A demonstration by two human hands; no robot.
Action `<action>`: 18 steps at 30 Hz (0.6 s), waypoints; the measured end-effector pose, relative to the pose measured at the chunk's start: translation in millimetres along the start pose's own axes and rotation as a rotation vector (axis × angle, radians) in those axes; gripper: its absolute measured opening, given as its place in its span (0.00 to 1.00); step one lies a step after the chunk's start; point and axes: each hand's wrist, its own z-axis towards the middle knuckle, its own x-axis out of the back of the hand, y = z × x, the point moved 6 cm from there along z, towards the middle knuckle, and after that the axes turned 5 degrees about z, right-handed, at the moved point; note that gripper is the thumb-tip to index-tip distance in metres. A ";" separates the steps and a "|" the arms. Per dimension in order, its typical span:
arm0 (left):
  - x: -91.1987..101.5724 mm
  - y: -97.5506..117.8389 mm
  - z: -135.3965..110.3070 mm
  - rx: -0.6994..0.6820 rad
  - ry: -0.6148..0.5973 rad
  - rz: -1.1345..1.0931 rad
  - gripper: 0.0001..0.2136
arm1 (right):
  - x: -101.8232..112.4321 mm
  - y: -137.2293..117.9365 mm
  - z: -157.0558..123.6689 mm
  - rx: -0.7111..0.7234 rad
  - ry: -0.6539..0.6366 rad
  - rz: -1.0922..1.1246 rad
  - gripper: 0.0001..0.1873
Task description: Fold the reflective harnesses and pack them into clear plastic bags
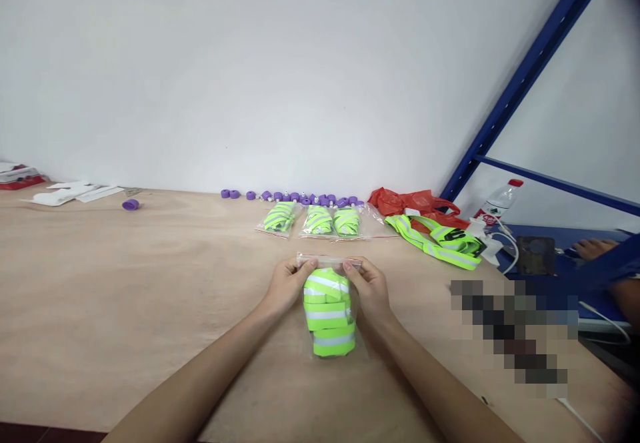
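Observation:
Between my hands is a clear zip bag (pixel 329 260) with folded neon-yellow reflective straps (pixel 328 315) inside. My left hand (pixel 289 281) pinches the left end of the bag's top strip, thumb on the near face. At the right end, my right hand (pixel 371 284) grips the same strip in the same way. The bag's lower part hangs toward me above the wooden table (pixel 150 309). Whether the zip is fully sealed cannot be made out.
Beyond my hands lie bagged straps (pixel 280 217) and several purple caps (pixel 305 198) along the wall. Loose reflective straps (pixel 435 243), a red plastic bag (pixel 415 203) and a bottle (pixel 500 203) are at the right. Another person's hand (pixel 595 248) rests by a blue frame (pixel 525 69).

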 end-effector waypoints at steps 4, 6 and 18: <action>1.1 3.6 -0.1 -0.027 0.015 0.008 0.19 | -2.3 -2.6 0.4 -0.040 -0.042 0.029 0.15; 2.6 6.7 -0.6 -0.040 0.034 0.014 0.18 | -2.5 -4.3 0.8 -0.046 -0.042 0.022 0.16; 6.7 6.2 -1.8 -0.031 0.091 0.011 0.18 | 0.5 -5.2 1.5 -0.063 0.019 0.040 0.18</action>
